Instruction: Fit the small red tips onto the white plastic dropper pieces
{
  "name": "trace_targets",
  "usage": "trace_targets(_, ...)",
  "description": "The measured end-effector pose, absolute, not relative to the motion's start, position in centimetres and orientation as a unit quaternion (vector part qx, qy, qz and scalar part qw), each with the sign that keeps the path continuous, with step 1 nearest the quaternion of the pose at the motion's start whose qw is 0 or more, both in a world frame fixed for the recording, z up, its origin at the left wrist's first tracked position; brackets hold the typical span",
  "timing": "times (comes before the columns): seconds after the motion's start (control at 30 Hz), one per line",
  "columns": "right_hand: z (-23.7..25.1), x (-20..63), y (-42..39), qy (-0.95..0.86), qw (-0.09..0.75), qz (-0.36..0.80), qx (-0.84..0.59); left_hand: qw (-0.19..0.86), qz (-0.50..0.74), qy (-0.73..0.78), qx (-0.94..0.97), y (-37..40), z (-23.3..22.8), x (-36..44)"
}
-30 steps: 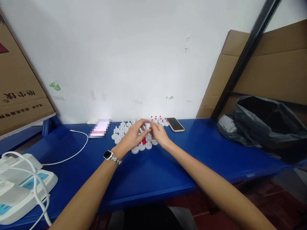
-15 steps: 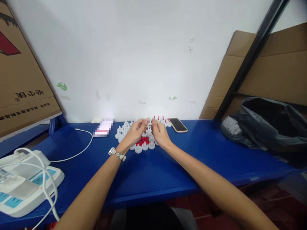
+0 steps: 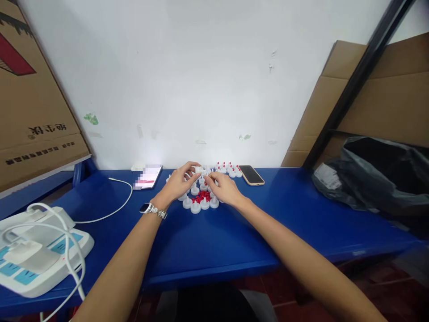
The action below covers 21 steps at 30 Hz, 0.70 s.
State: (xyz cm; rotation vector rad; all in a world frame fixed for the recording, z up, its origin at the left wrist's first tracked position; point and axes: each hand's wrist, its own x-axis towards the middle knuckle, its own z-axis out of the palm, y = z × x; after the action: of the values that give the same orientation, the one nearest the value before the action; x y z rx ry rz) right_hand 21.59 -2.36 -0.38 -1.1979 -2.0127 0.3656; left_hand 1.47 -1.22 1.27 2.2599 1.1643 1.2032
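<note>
We see both hands low over a cluster of small white caps (image 3: pixel 195 206) spread on the blue table (image 3: pixel 214 241), close to the white wall (image 3: pixel 201 80). The left hand (image 3: pixel 177 183), with a watch (image 3: pixel 148 208) on its wrist, lies palm down with fingers curled, and its fingertips meet one white cap (image 3: pixel 198 169) at the far side of the cluster; the thumb and forefinger seem to pinch it, though the piece is too small for us to be sure. The right hand (image 3: pixel 225 190) rests just beside it, fingers bent toward the same spot, and we cannot tell whether it grips anything. Between the hands, amid the caps, lies a little heap of red pieces (image 3: pixel 202 196). Just behind the right hand stands a row of white caps with red tips (image 3: pixel 228 168), and beside those a dark phone (image 3: pixel 252 175) lies flat. To the left of the cluster a second phone (image 3: pixel 147 176) glows, with a white cable (image 3: pixel 110 210) running from it. A white device (image 3: pixel 40 259) sits at the near left edge, a black bag (image 3: pixel 375 174) at the far right, and cardboard boxes (image 3: pixel 30 98) lean on either side.
</note>
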Motion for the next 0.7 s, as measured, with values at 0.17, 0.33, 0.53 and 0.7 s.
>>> trace_targets(0.17, -0.6, 22.6, -1.3, -0.744, 0.454, 0.257, -0.417, 0.167, 0.396, 0.417, 0.801, -1.8, 1.2, 2.3)
trace_targets(0.33, -0.1, 23.9, -0.5, -0.669, 0.515, 0.38, -0.378, 0.175, 0.391, 0.4, 0.811, -1.9, 1.0, 4.7)
trace_targets(0.53, 0.7, 27.4, 0.7, -0.683, 0.531, 0.199, -0.461, 0.142, 0.362, 0.397, 0.832, 0.1, 1.0, 7.2)
trace_targets(0.7, -0.4, 28.7, 2.9, -0.733, 0.408, 0.087, -0.537, 0.081, 0.343, 0.404, 0.844, 1.4, 0.3, 8.5)
